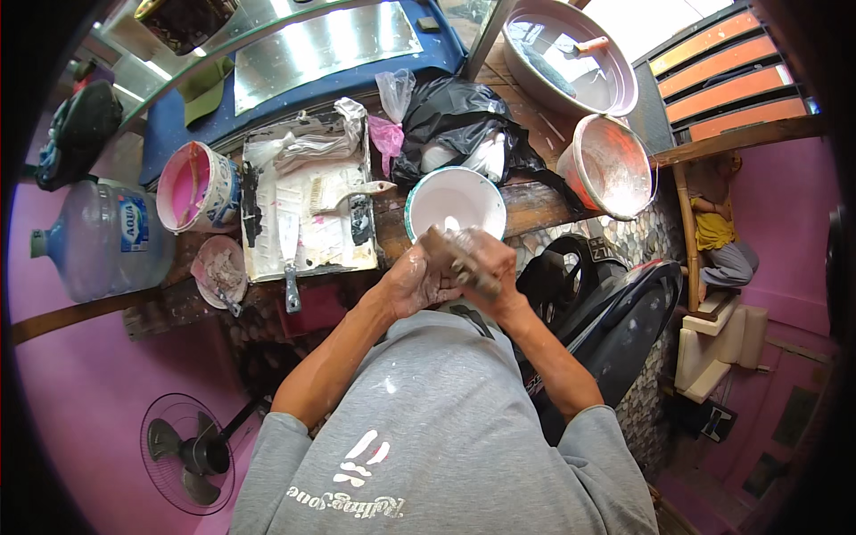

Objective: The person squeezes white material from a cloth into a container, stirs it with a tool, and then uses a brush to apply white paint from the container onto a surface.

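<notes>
My left hand (pixel 412 280) is turned partly palm up in front of my waist, smeared white, its fingers loosely stretched out. Close against it, my right hand (pixel 493 253) is blurred by motion and closed round a brown, block-like thing (pixel 465 266) whose kind I cannot make out. Just beyond both hands stands a white bucket (pixel 455 198) with a green rim. To the left lies a white-smeared paint tray (pixel 260 192), bearing a paintbrush (pixel 352 193), a scraper (pixel 290 254) and a crumpled pale cloth (pixel 325 143).
Left are a pink-stained bucket (pixel 198 189), a bowl of pale filler (pixel 219 271) and a water jug (pixel 107 241). A black plastic bag (pixel 459 111), an orange-smeared pail (pixel 612 167) and a water basin (pixel 571 62) stand farther right. A motorcycle (pixel 606 321) is beside me; another person (pixel 718 223) sits beyond.
</notes>
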A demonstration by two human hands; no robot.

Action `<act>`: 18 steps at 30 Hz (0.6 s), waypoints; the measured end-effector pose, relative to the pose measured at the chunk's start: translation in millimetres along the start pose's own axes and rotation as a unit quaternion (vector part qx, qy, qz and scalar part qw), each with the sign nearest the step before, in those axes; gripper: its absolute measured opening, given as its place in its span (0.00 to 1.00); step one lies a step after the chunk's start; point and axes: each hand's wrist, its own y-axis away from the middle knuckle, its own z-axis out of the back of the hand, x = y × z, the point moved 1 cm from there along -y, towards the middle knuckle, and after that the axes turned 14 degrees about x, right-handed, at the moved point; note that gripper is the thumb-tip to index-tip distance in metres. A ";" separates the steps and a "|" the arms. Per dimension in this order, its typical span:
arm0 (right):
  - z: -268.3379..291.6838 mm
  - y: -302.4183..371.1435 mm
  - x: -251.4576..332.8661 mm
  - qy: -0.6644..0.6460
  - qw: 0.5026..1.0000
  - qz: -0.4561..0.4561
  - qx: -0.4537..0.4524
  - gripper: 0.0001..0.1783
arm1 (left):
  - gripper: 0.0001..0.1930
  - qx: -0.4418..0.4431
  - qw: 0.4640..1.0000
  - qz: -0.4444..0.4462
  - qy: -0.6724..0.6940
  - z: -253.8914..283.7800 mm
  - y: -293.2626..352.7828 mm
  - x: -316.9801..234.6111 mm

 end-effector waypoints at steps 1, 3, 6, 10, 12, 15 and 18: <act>2.6 0.1 9.8 -0.022 0.999 -0.025 0.018 0.21 | 0.16 0.031 0.999 -0.006 0.020 0.0 3.3 -0.3; 0.0 -1.2 21.8 -0.034 0.998 -0.040 0.025 0.21 | 0.16 0.100 0.991 0.025 0.087 12.9 7.1 -3.2; -18.4 15.8 20.6 0.014 0.999 -0.041 0.018 0.22 | 0.15 0.059 0.972 0.056 0.221 12.1 4.5 6.3; 9.4 15.0 27.3 -0.095 0.984 -0.086 0.121 0.21 | 0.16 0.006 0.985 0.041 0.169 17.6 8.2 15.2; 27.0 14.6 16.4 -0.138 0.972 -0.098 0.165 0.18 | 0.17 -0.027 0.994 0.052 0.088 21.2 10.5 17.7; 53.2 -5.7 -5.2 -0.349 0.922 -0.092 0.142 0.15 | 0.18 -0.053 0.991 0.092 0.086 13.7 16.8 14.3; 48.5 -49.3 -36.6 -0.187 0.974 -0.086 0.095 0.14 | 0.19 -0.049 0.986 0.147 0.065 17.3 16.0 17.4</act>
